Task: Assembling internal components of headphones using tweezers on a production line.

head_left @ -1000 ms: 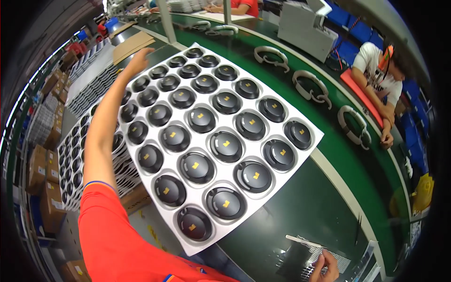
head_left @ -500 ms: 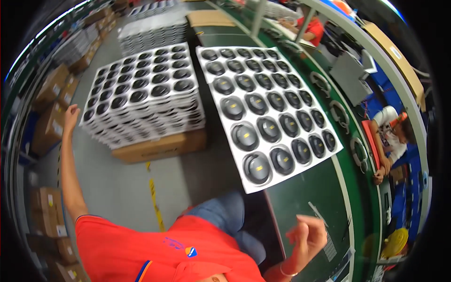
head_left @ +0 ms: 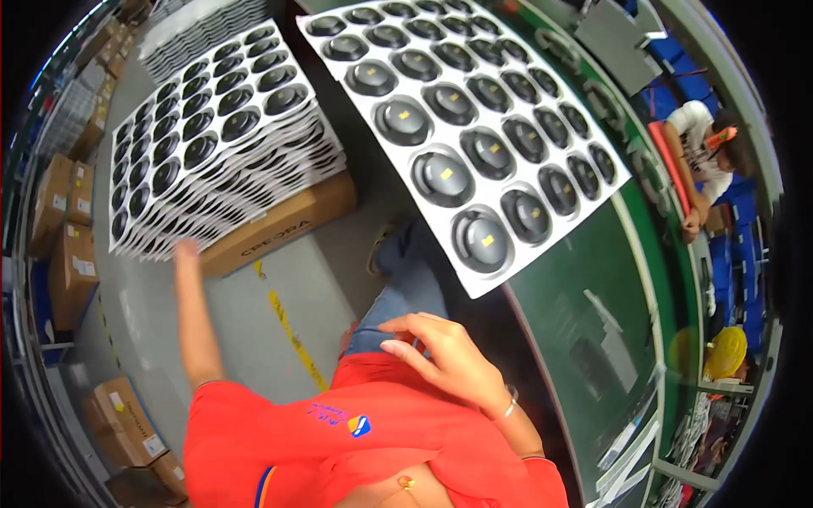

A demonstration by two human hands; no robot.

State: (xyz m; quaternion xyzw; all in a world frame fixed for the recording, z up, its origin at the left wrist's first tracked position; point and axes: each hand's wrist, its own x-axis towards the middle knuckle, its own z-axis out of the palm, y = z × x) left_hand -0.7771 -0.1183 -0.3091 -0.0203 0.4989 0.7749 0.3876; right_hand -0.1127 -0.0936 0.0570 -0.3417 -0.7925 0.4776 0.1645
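A tall stack of white trays (head_left: pixel 246 161) with round black parts in the top layer rests on a brown cardboard box (head_left: pixel 292 227). My left hand (head_left: pixel 187 251) is near the stack's lower front edge, by the box's corner. Motion smears its fingers, and I cannot tell whether it touches the trays. My right hand (head_left: pixel 449 356) hovers in front of my body above my jeans, fingers loosely bent, thumb apart, nothing held. To its upper right, one white tray (head_left: pixel 440 233) lies on the green bench, its pockets filled with round black parts (head_left: pixel 483 241) bearing small yellow marks.
Behind the stack stand more white trays (head_left: pixel 199 42). Cardboard boxes (head_left: pixel 127 423) line the left side. A yellow-marked line (head_left: pixel 292 334) crosses the grey floor. On the green bench (head_left: pixel 576 339) lie pale strips. Across it sits a person (head_left: pixel 699 157) in white beside a red edge.
My right hand has moved left, from over the bench to in front of my body. My left hand has come from the stack's left side to its lower front. The view has shifted.
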